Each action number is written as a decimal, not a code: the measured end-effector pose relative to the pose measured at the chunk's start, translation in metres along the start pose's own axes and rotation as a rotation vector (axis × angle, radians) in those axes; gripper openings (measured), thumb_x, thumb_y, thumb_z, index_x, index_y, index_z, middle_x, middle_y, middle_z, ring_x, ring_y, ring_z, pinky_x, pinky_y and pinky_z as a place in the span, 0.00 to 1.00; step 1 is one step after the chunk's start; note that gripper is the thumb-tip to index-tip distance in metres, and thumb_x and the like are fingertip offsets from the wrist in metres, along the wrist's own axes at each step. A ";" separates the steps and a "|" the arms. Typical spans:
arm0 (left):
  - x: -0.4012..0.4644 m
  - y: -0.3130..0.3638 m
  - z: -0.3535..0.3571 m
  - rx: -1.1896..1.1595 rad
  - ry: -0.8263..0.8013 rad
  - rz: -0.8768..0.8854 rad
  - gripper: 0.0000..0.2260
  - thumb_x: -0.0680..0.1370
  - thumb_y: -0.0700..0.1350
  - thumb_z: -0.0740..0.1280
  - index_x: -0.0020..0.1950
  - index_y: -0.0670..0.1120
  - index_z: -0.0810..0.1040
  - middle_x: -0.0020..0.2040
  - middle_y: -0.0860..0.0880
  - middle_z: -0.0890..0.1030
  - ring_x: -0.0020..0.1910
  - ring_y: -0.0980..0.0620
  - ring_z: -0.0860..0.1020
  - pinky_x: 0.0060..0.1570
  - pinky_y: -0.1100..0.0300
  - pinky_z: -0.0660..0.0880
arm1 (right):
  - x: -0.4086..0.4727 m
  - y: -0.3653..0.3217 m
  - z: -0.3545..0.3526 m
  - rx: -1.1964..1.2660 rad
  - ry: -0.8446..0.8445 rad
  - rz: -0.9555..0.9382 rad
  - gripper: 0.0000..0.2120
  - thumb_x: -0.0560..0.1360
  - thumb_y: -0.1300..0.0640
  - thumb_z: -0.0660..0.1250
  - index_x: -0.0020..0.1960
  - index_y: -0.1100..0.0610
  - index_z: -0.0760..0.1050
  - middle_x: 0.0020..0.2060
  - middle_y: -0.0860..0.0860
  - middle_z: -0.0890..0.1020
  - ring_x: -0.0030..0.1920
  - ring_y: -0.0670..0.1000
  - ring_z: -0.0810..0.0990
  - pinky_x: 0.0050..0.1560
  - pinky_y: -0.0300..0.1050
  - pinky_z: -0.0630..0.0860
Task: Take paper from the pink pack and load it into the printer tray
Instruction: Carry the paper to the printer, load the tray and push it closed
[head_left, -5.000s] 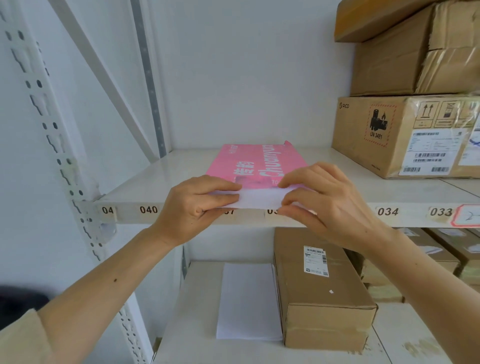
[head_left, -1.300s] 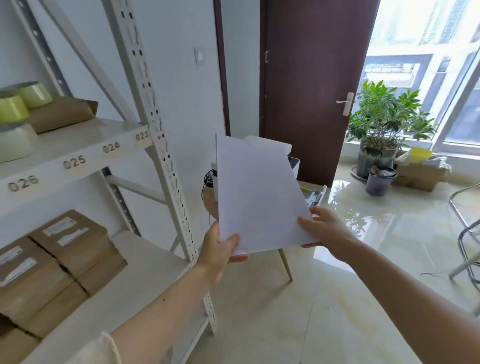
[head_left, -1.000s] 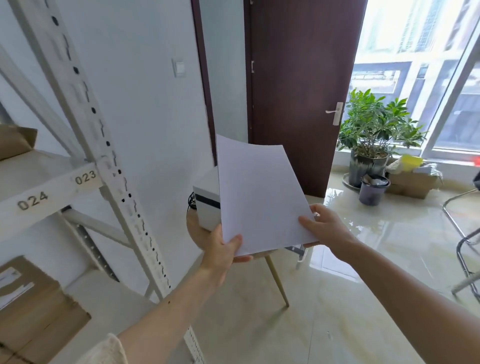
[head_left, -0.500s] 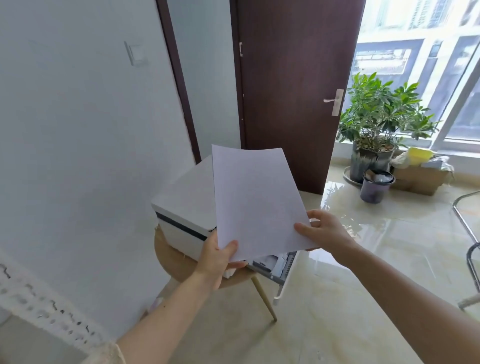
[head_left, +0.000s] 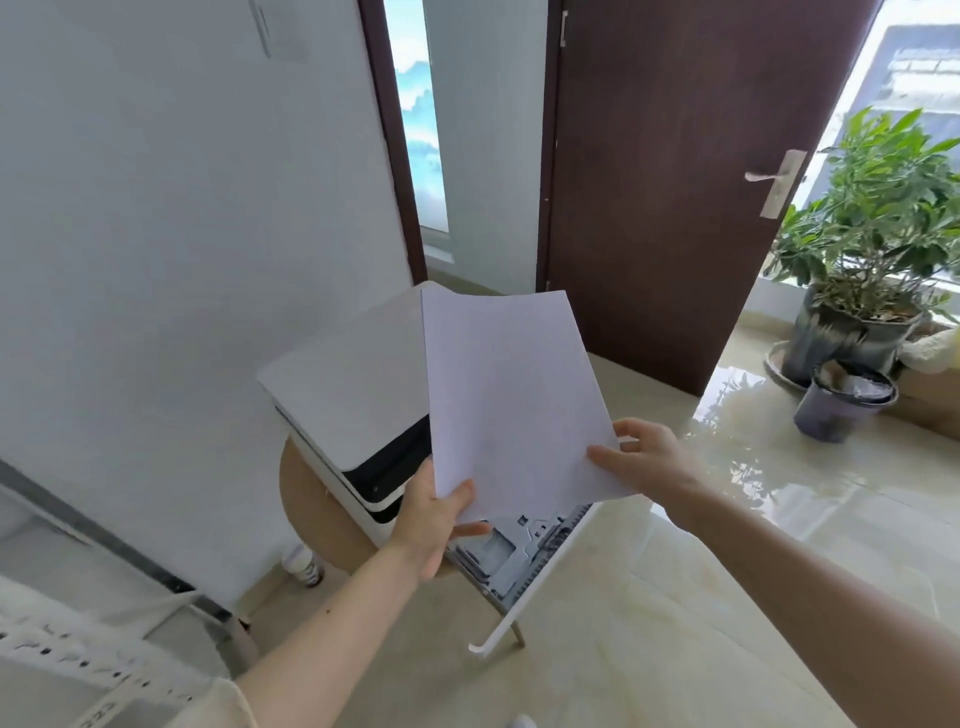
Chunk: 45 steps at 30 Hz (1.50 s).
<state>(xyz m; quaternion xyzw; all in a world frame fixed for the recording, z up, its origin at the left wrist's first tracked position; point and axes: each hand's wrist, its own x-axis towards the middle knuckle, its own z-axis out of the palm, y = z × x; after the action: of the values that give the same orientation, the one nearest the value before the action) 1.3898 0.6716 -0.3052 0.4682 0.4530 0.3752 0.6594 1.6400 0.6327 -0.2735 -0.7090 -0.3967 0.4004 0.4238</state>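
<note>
I hold a thin stack of white paper (head_left: 511, 395) upright in front of me. My left hand (head_left: 428, 514) grips its lower left corner and my right hand (head_left: 644, 457) grips its lower right edge. Behind the paper a white printer (head_left: 348, 395) sits on a small round wooden table (head_left: 306, 499). The printer's tray (head_left: 524, 561) is pulled out toward me, grey inside with a white rim, and partly hidden by the paper. The pink pack is out of view.
A white wall stands to the left, with a metal shelf upright (head_left: 78, 654) at the lower left. A dark brown door (head_left: 675, 182) stands open behind the printer. A potted plant (head_left: 872, 249) and a dark bin (head_left: 844, 402) sit at the right on the glossy floor.
I have walked from the shelf toward the printer with the paper in both hands. The printer and its open tray are now closer and lower in view.
</note>
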 end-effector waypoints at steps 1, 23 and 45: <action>0.007 -0.001 0.003 -0.007 0.014 0.003 0.15 0.80 0.37 0.64 0.64 0.50 0.73 0.60 0.47 0.81 0.55 0.45 0.81 0.33 0.58 0.80 | 0.012 0.000 -0.003 0.002 -0.021 0.000 0.09 0.74 0.57 0.72 0.52 0.59 0.79 0.44 0.56 0.86 0.38 0.50 0.82 0.29 0.35 0.74; 0.067 -0.026 0.071 -0.030 0.352 -0.058 0.18 0.74 0.36 0.72 0.61 0.50 0.77 0.56 0.50 0.85 0.58 0.49 0.81 0.60 0.48 0.76 | 0.169 0.024 -0.048 -0.121 -0.413 -0.127 0.04 0.77 0.60 0.66 0.48 0.58 0.80 0.41 0.57 0.87 0.37 0.52 0.81 0.39 0.47 0.77; -0.004 -0.128 0.172 -0.029 0.828 -0.266 0.12 0.78 0.38 0.60 0.56 0.50 0.79 0.46 0.46 0.87 0.46 0.44 0.84 0.45 0.52 0.79 | 0.146 0.153 -0.090 -0.272 -0.654 -0.127 0.08 0.75 0.61 0.68 0.37 0.54 0.78 0.26 0.47 0.75 0.31 0.49 0.70 0.35 0.43 0.66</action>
<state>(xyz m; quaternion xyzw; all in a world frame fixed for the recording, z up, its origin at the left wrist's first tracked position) 1.5610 0.5847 -0.4005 0.2065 0.7303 0.4496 0.4711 1.8085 0.6893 -0.4189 -0.5672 -0.6044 0.5225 0.2000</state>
